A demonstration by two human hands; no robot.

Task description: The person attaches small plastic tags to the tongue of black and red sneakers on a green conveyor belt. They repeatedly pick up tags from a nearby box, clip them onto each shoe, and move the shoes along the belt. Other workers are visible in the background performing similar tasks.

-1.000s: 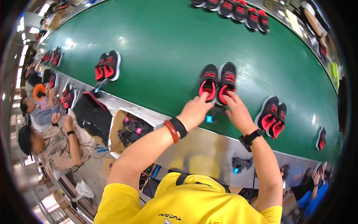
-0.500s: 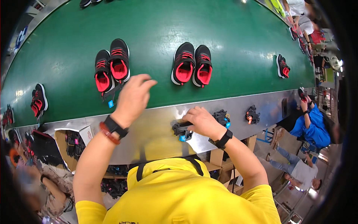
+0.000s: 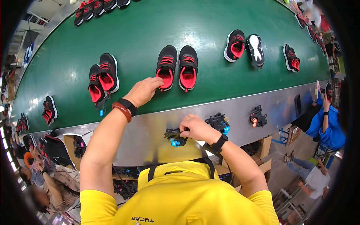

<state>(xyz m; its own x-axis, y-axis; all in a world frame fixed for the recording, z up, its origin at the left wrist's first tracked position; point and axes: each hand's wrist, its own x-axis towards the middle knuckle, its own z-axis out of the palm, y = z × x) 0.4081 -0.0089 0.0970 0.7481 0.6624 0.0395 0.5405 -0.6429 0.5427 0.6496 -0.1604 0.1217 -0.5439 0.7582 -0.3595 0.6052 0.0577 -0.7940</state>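
A pair of black sneakers with red laces and lining stands in front of me, heels toward me. My left hand [image 3: 144, 90] has its closed fingertips at the heel opening of the left sneaker [image 3: 165, 69]; the right sneaker [image 3: 188, 67] stands beside it. My right hand [image 3: 195, 129] pinches at a pile of small black plastic hangers [image 3: 173, 134] with a blue label, on the metal ledge. Its fingers partly cover the pile. Farther left, another sneaker pair [image 3: 107, 73] has a blue-labelled black hanger at its heels.
The green belt [image 3: 142, 33] runs behind the metal ledge [image 3: 240, 108]. Two more hanger piles [image 3: 217, 122] [image 3: 257, 117] lie right of my hand. Rightward are an upright sneaker [image 3: 235, 45], one sole-up [image 3: 256, 51] and another sneaker [image 3: 291, 58]. A co-worker in blue [image 3: 332, 123] sits at right.
My left hand has moved from beside the left pair to the middle sneaker's heel. Both pairs sit farther left in view. Two sneakers, one sole-up, now show at right. My right hand stays at the hangers.
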